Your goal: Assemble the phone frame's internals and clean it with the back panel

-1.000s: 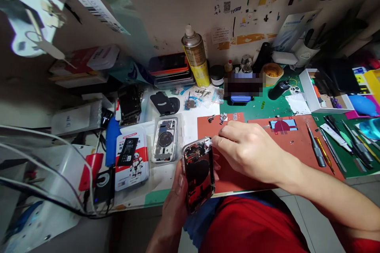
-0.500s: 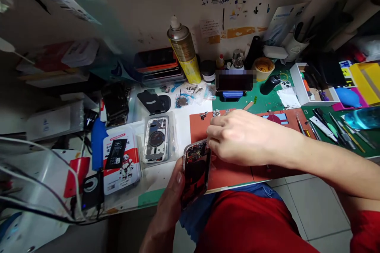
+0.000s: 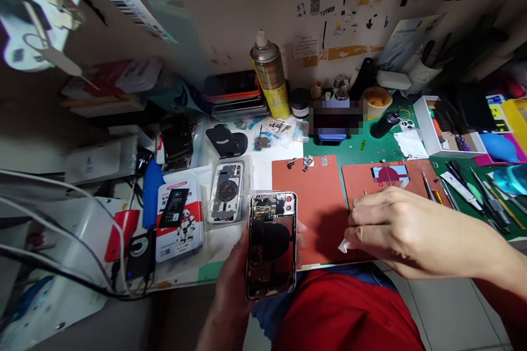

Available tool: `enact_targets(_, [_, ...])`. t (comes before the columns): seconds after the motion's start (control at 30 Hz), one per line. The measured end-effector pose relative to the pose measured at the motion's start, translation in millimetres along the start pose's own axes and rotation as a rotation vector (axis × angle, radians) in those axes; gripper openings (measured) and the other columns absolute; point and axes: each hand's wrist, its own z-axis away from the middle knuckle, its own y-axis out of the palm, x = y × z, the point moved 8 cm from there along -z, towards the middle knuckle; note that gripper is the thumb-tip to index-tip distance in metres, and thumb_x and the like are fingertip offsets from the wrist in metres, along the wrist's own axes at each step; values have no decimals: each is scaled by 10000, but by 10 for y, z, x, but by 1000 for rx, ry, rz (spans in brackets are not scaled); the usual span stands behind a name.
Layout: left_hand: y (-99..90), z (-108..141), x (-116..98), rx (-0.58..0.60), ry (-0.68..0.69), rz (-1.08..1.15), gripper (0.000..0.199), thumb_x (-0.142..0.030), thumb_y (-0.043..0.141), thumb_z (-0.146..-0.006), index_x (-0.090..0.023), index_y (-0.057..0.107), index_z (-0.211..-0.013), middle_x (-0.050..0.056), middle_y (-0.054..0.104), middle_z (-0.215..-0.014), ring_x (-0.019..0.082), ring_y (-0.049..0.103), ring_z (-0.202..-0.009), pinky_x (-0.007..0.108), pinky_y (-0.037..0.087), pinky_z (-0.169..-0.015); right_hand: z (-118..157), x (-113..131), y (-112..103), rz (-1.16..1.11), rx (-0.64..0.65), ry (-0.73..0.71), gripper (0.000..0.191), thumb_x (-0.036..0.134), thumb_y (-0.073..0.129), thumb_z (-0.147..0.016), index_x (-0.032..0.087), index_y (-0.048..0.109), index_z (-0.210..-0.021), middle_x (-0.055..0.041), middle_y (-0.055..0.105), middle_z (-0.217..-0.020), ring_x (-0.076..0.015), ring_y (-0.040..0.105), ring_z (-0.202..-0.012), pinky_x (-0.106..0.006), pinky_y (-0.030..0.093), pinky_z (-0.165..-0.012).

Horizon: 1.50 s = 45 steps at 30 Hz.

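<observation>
My left hand (image 3: 234, 268) is wrapped round an opened phone frame (image 3: 272, 244), its inner side facing up, near the bench's front edge. Two camera openings show at the frame's top right. Off to the right, my right hand (image 3: 387, 230) is over the reddish mat, fingers pinched together on a small white wisp (image 3: 344, 245) that looks like tissue. Small metal parts (image 3: 308, 162) lie on the reddish mat (image 3: 304, 191) beyond the phone frame.
A second phone housing (image 3: 226, 191) and a red-white box (image 3: 180, 230) with a battery lie left. Behind stand a spray can (image 3: 270, 76) and a blue phone stand (image 3: 332, 137). Tweezers and tools (image 3: 486, 197) lie right, near an open white box (image 3: 453, 145). Cables cross the lower left.
My right hand has moved away from the phone frame to the right, and the white wisp now shows at its fingers. The phone frame is turned more squarely to view. The view has shifted slightly.
</observation>
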Motion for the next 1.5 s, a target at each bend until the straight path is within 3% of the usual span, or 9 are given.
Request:
enact_targets(0.1, [18, 21, 0, 7, 16, 8, 530, -601, 665, -1003, -211, 780, -1343, 118, 796, -1329, 284, 784, -1126, 372, 653, -941, 106, -51, 171, -51, -59, 66, 301, 148, 475, -1121, 153, 770, -1059, -42, 742, -879, -182, 591, -758, -342, 408, -700])
enact_targets(0.2, [68, 28, -30, 32, 53, -74, 610, -638, 612, -1019, -149, 765, -1349, 164, 803, -1242, 261, 794, -932, 326, 651, -777, 191, -132, 298, -78, -109, 167, 290, 188, 484, -1141, 161, 771, -1104, -42, 737, -880, -172, 607, -767, -325, 406, -699])
enact_targets(0.5, [75, 13, -18, 58, 21, -120, 699, -710, 559, -1009, -124, 753, -1337, 164, 787, -1142, 234, 758, -821, 314, 612, -722, 202, -261, 410, -80, -230, 290, 264, 236, 530, -1141, 189, 786, -1097, -35, 727, -868, -160, 641, -740, -290, 435, -682])
enact_targets(0.77, [-58, 28, -40, -78, 37, -236, 719, -782, 560, -970, -176, 745, -1310, 159, 782, -1195, 253, 768, -862, 334, 630, -707, 353, -606, 586, 231, -304, 615, 407, 413, 492, -1159, 197, 832, -1104, -57, 708, -848, -174, 670, -707, -293, 393, -628])
enact_targets(0.9, [-204, 96, -172, -133, 200, -713, 586, -638, 426, -1093, -279, 581, -1529, 146, 711, -1423, 270, 752, -1104, 351, 643, -834, 416, -804, 717, 441, -185, 915, 462, 502, 478, -1151, 249, 849, -1041, -45, 650, -762, -175, 640, -642, -314, 202, -565])
enact_targets(1.0, [57, 153, -324, -17, 576, -1384, 447, -363, 510, -1116, -340, 546, -1561, 107, 613, -1581, 295, 613, -1424, 443, 559, -1116, 451, -907, 785, 471, -74, 1145, 451, 554, 481, -1139, 261, 823, -1115, -64, 692, -839, -182, 679, -677, -312, 160, -569])
enact_targets(1.13, [433, 213, -289, 71, 954, -1971, 566, -122, 698, -1000, -234, 546, -1534, 174, 582, -1573, 322, 545, -1474, 517, 450, -1205, 523, -832, 729, 561, -11, 1281, 629, 726, 454, -1078, 171, 739, -1163, -127, 713, -912, -265, 732, -789, -308, 154, -563])
enact_targets(1.37, [667, 293, -215, 76, 1046, -2167, 545, -113, 797, -938, -85, 556, -1426, 288, 628, -1506, 386, 600, -1383, 540, 489, -1107, 710, -668, 761, 561, -15, 1180, 277, 90, 406, -1069, 125, 680, -1048, -103, 660, -889, -208, 671, -722, -327, 251, -563])
enact_targets(1.5, [681, 303, -182, 73, 1027, -2159, 521, -111, 782, -949, -90, 548, -1414, 295, 633, -1517, 387, 609, -1385, 538, 495, -1092, 594, -764, 862, 526, -213, 1161, 248, 149, 452, -1075, 118, 696, -1101, -98, 681, -911, -143, 576, -547, -328, 228, -524])
